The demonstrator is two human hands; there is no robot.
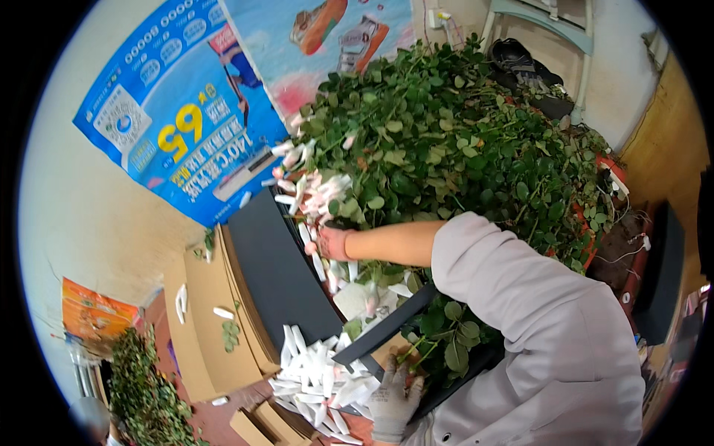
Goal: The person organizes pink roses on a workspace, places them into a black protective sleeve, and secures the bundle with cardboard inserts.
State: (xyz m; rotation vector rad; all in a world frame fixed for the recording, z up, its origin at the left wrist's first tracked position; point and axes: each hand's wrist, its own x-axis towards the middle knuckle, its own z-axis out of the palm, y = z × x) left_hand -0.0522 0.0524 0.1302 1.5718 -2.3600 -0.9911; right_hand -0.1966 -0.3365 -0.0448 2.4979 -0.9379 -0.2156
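Note:
My left hand (pixel 394 398), in a pale work glove, rests near the bottom middle with its fingers apart. Its fingertips are against a few green leafy stems (pixel 422 355) beside a dark box edge (pixel 387 323). My right arm stretches across to the left, its grey sleeve pushed up. The right hand (pixel 335 242) reaches in among pinkish rose buds in white sleeves (pixel 320 195), at the left end of a large heap of leafy rose stems (pixel 439 141). Its fingers are mostly hidden, so I cannot tell what they grip.
A pile of loose white bud sleeves (pixel 327 375) lies left of my left hand. Dark panels (pixel 279 260) and cardboard sheets (pixel 212 327) lean at the left. More cut greenery (pixel 145 386) is on the floor. A chair (pixel 547 26) and dark shoes (pixel 520 63) are behind the heap.

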